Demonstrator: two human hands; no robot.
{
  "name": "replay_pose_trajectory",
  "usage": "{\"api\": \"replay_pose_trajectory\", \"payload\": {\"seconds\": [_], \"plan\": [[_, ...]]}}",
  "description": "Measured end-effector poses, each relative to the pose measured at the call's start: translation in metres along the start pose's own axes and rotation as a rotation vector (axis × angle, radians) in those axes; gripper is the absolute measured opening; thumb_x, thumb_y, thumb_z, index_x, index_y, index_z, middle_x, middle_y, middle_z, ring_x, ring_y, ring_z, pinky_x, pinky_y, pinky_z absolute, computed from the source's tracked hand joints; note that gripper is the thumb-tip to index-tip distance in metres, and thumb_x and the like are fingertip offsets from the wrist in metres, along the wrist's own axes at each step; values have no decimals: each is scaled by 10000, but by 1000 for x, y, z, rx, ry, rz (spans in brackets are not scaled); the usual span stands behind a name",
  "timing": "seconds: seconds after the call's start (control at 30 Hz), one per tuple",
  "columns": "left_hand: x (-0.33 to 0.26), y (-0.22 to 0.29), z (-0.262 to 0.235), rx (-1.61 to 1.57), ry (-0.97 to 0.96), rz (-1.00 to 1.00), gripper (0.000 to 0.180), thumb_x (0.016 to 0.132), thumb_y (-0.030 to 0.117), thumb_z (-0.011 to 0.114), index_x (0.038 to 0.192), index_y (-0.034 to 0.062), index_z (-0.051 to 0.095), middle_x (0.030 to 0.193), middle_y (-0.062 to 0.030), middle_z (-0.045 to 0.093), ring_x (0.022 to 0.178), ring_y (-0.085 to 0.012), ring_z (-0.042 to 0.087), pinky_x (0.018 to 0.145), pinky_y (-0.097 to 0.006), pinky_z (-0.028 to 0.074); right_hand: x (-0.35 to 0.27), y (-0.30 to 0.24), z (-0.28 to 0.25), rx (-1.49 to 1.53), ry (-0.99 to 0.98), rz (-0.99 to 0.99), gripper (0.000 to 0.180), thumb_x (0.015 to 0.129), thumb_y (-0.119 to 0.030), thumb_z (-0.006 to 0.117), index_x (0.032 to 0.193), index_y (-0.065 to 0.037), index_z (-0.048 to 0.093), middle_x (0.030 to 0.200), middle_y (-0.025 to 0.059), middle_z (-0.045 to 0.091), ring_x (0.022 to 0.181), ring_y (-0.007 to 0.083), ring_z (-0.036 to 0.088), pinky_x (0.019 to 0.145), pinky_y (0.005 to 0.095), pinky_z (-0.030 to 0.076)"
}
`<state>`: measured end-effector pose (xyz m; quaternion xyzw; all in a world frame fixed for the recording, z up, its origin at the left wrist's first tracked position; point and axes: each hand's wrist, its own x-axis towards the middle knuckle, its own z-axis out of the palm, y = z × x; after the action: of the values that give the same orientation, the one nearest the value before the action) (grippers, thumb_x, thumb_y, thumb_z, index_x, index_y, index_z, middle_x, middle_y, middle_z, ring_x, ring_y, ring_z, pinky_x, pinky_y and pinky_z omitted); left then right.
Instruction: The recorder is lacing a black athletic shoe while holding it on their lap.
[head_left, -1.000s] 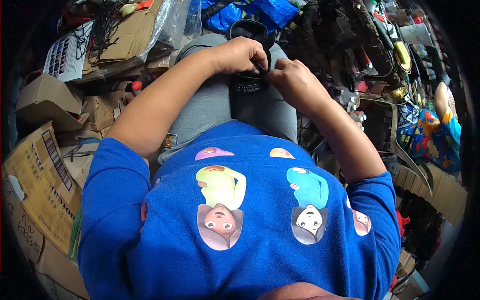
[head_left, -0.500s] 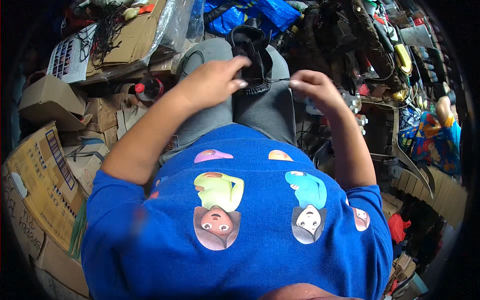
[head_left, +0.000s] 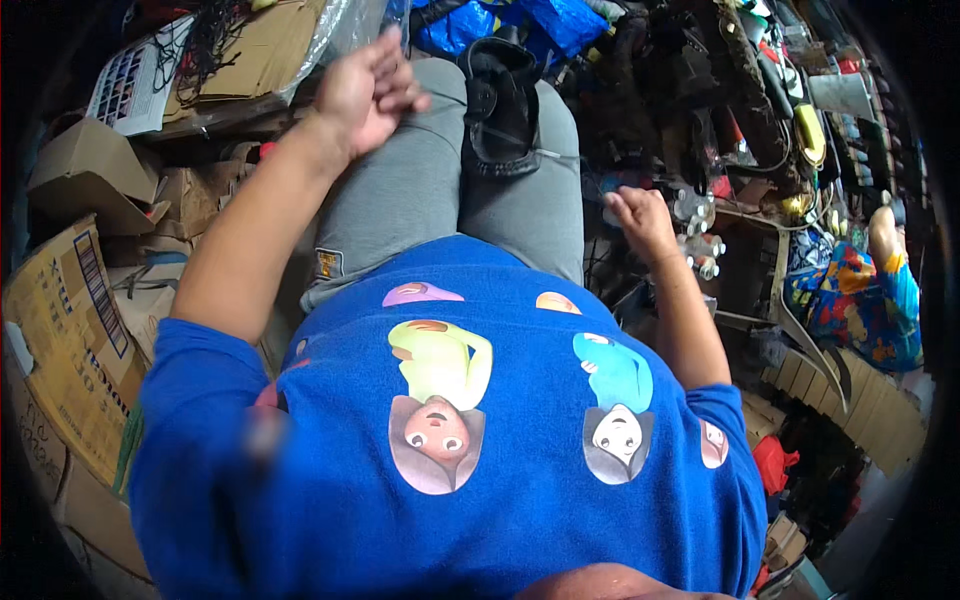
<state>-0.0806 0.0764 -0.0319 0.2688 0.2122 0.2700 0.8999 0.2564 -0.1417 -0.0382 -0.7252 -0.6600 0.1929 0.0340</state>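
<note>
A black shoe (head_left: 503,125) lies across my grey-trousered knees, its stitched-looking edge toward me. My left hand (head_left: 372,95) is raised beside my left knee, fingers curled in, and a thin dark line runs from near it toward the shoe. On the other side, my right hand (head_left: 640,212) is off my right knee with thumb and forefinger pressed together. From the shoe's near edge a thin thread (head_left: 560,155) stretches toward that hand. Where the thread enters each hand is too fine to see clearly.
Flattened cardboard with tangled black cords (head_left: 205,65) lies at the far left, above an open cardboard box (head_left: 95,175). Blue plastic sheeting (head_left: 565,25) is beyond my knees. Crowded tools, small bottles (head_left: 700,240) and a yellow object (head_left: 810,135) fill the right. Another person's limb (head_left: 884,235) shows at far right.
My hands have moved apart from the shoe: the left went up and to the left, the right slightly down and outward. More of the shoe shows now.
</note>
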Motion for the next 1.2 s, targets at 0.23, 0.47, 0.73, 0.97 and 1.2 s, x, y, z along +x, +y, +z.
{"api": "replay_pose_trajectory", "payload": {"seconds": [0.23, 0.47, 0.73, 0.97, 1.2], "plan": [[-27, 30, -3, 703, 383, 214, 424, 980, 364, 428, 809, 31, 628, 671, -41, 547, 583, -124, 516, 698, -316, 502, -7, 28, 16, 1141, -29, 252, 421, 948, -441, 432, 1082, -83, 610, 737, 33, 568, 712, 165, 550, 643, 296, 372], [14, 29, -2, 1669, 165, 695, 404, 920, 378, 522, 982, 10, 676, 805, -118, 652, 816, -231, 627, 728, -358, 489, 61, -48, -57, 597, 162, -178, 520, 835, -325, 658, 1311, -177, 509, 1122, 69, 588, 1019, 177, 573, 859, 347, 454], [106, 1, 10, 2025, 289, -254, 610, 649, 557, 674, 936, 20, 700, 958, -208, 665, 892, -337, 642, 804, -393, 491, 103, -112, -49, -124, -5, -172, 493, 768, -396, 698, 1139, -95, 576, 917, 159, 661, 899, 291, 643, 785, 371, 486], [60, 5, -48, 1303, 409, 442, 481, 723, 412, 705, 935, -19, 683, 882, -164, 683, 834, -252, 653, 773, -344, 486, 102, -90, -24, 468, -29, 42, 494, 795, -348, 723, 1160, -55, 562, 860, 88, 641, 776, 135, 585, 711, 288, 470], [43, 16, -60, 1150, 384, 366, 353, 804, 235, 709, 998, -45, 618, 928, -71, 638, 843, -120, 566, 778, -245, 444, 111, -104, -12, 778, -294, -127, 330, 852, -248, 686, 1104, -71, 566, 874, -5, 599, 782, 54, 534, 728, 211, 440]]}}
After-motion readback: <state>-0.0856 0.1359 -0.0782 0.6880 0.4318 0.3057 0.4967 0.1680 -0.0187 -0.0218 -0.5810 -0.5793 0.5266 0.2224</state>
